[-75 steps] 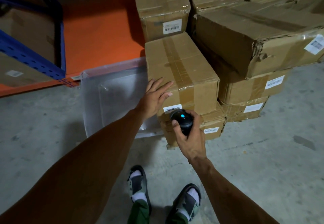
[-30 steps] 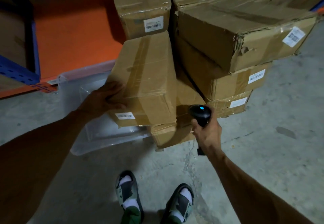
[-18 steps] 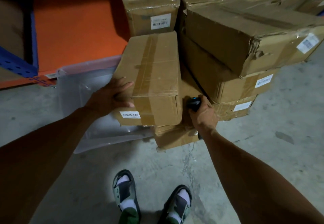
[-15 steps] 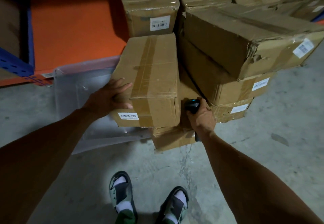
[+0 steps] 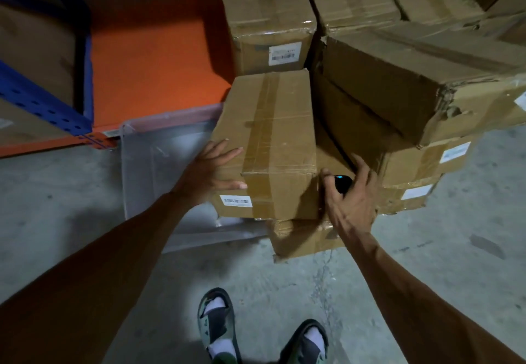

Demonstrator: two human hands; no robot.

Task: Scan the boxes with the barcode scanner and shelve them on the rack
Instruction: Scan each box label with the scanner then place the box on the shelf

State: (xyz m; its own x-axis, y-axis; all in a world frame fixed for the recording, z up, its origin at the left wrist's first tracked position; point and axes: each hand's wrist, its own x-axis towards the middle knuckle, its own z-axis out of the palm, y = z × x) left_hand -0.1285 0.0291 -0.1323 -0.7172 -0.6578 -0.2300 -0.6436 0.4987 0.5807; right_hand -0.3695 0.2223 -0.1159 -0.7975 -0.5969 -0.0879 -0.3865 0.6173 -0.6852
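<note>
A taped cardboard box (image 5: pixel 273 141) with a white barcode label (image 5: pixel 236 201) on its near face sits skewed on top of a lower box (image 5: pixel 301 237). My left hand (image 5: pixel 212 171) grips its left near corner, thumb on the front face. My right hand (image 5: pixel 351 197) presses against the box's right near corner while holding the black barcode scanner (image 5: pixel 341 183), whose blue light shows between my fingers. The blue and orange rack (image 5: pixel 48 107) stands at the left.
More labelled cardboard boxes (image 5: pixel 412 84) are stacked behind and to the right. A clear plastic bin (image 5: pixel 159 150) lies on the concrete floor left of the box. Boxes sit on the rack shelf (image 5: pixel 34 50). My sandalled feet (image 5: pixel 219 326) stand below.
After the scan at the label, my left hand swung the box's near end to the left. My right hand, still with the scanner, came in against the box's right corner.
</note>
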